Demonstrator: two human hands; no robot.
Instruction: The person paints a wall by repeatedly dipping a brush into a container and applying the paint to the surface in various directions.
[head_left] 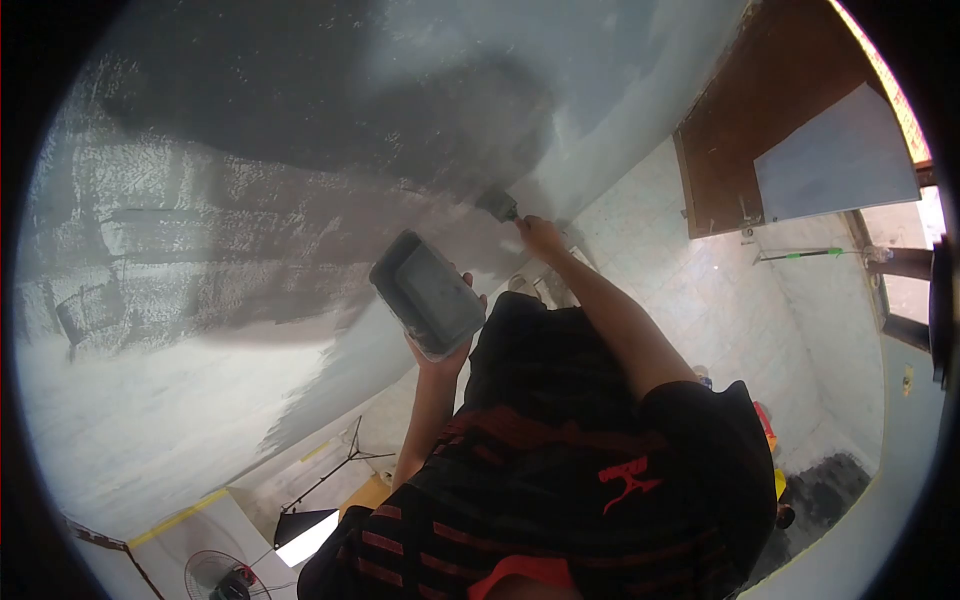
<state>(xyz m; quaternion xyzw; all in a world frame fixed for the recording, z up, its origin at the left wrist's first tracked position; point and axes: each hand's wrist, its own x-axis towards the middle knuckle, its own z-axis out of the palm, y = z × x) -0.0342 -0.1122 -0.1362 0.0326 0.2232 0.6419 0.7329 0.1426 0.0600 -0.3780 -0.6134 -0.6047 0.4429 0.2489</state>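
A brown wooden door (770, 120) is seen at the upper right, with a pale grey panel (835, 160) set against it. Below it, a green-handled tool (800, 255) is leaned along the white tiled floor (700, 290). At the lower left a standing fan (215, 575) is found — beside it a lit light panel (305, 535) on a thin black stand (335, 475). Yellow tape (175, 520) is run along a white surface there.
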